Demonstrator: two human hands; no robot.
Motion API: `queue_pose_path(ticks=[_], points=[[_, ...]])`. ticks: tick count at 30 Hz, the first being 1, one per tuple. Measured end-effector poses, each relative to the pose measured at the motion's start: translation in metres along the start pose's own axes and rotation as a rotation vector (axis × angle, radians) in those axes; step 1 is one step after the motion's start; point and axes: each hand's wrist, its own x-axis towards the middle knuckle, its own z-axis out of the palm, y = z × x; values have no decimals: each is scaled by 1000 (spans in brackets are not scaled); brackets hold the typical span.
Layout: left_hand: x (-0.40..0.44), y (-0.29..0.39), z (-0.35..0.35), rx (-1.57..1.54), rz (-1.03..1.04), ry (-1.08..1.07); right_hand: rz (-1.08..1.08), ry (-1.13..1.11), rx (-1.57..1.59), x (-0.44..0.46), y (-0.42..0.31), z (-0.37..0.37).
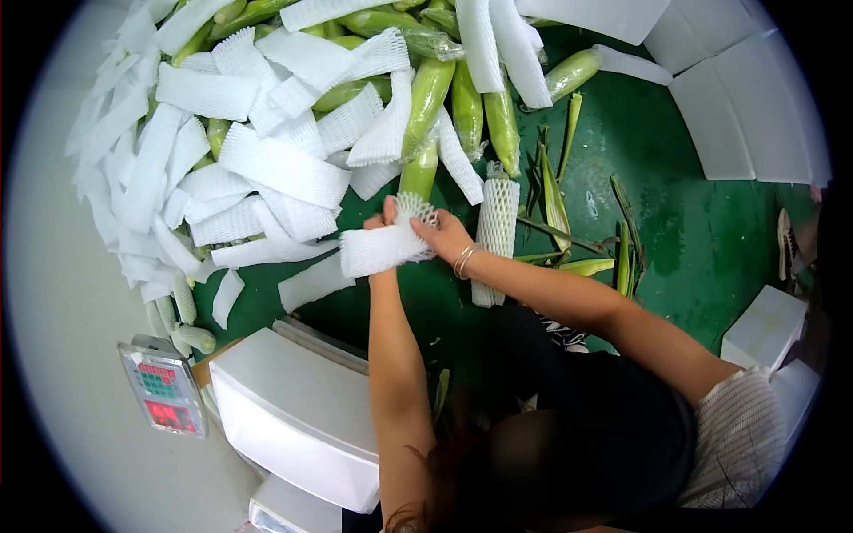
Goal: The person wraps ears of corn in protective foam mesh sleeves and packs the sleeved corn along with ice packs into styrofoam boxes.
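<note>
Between my hands is a white foam net sleeve (375, 250), its mesh end (414, 210) spread wide at the lower tip of a green ear of corn (418, 176). My right hand (446, 236), with bracelets at the wrist, pinches the rim of that mesh. My left hand (384, 216) is closed around the sleeve from the other side, partly hidden by it. To the right of my right hand, a sleeved ear of corn (496, 233) stands on the green floor.
A large pile of white foam sleeves (284, 164) covers ears of corn at upper left. Loose husks (555, 200) litter the green floor (675, 258). White foam boxes (711, 115) stand at upper right, another white box (293, 400) at lower left beside a digital scale (163, 384).
</note>
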Motion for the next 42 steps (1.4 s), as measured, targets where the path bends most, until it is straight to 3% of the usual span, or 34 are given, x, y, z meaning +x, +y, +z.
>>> queue_pose_path(ticks=[2, 4, 6, 8, 9, 11, 15, 17, 19, 20, 22, 23, 24, 26, 28, 29, 30, 32, 33, 34, 36, 38, 40, 42], points=[[-42, -1, -2, -265, 57, -330, 11, 36, 39, -26, 0, -6], [-110, 33, -37, -1073, -211, -590, -68, 57, -44, -63, -8, -34], [-161, 61, -58, -1456, -357, -626, -98, -15, -105, -112, -27, -57], [-185, 70, -55, -1594, -372, -576, -66, -87, -157, -134, -78, -70], [-186, 67, -47, -1612, -341, -530, -5, -112, -161, -133, -104, -66], [-169, 60, -30, -1591, -234, -417, -216, -90, -333, -97, -103, -58], [-110, 38, 5, -1454, 30, -123, -279, -14, -234, -17, -68, -38], [-89, 34, 14, -1542, -109, 73, -253, 228, -498, 11, -42, -38], [-47, -22, 95, -1101, 42, 431, -230, 283, -535, 23, -32, -34], [-53, -5, 77, -699, 131, 483, -211, 342, -572, 26, -31, -35], [-66, 23, 25, -650, 288, 284, 112, 124, -549, 16, -45, -42], [-69, 16, 21, -932, 37, 283, 378, -2, -415, 2, -59, -42], [-94, 39, -17, -898, 69, 174, 496, -159, -156, -8, -37, -41], [-114, 19, -34, -1713, -248, -382, 532, -227, -65, -49, -68, -40], [-139, 1, -51, -1521, -157, -591, -124, -725, -1035, -64, -77, -51], [-151, -9, -41, -1546, -198, -527, -406, -578, -1225, -64, -85, -58], [-160, -7, -41, -1592, -244, -593, -698, -399, -1390, -54, -95, -64], [-165, 0, -31, -1640, -315, -562, -1494, -137, -1509, -15, -109, -76], [-165, 14, -31, -1504, -332, -414, -1497, -137, -1509, 10, -109, -85], [-161, 32, -30, -1365, -341, -274, -1605, -333, -1621, 36, -105, -96], [-146, 29, -2, -942, -87, -83, -1699, -521, -1731, 36, -105, -106], [-148, 31, -2, -486, 97, -22, -1219, -727, -1673, -14, -126, -104], [-153, 26, -2, -514, 153, -140, -994, -681, -1174, -85, -155, -105], [-147, 34, -15, -488, 312, 93, -643, -496, -570, -109, -169, -98]])
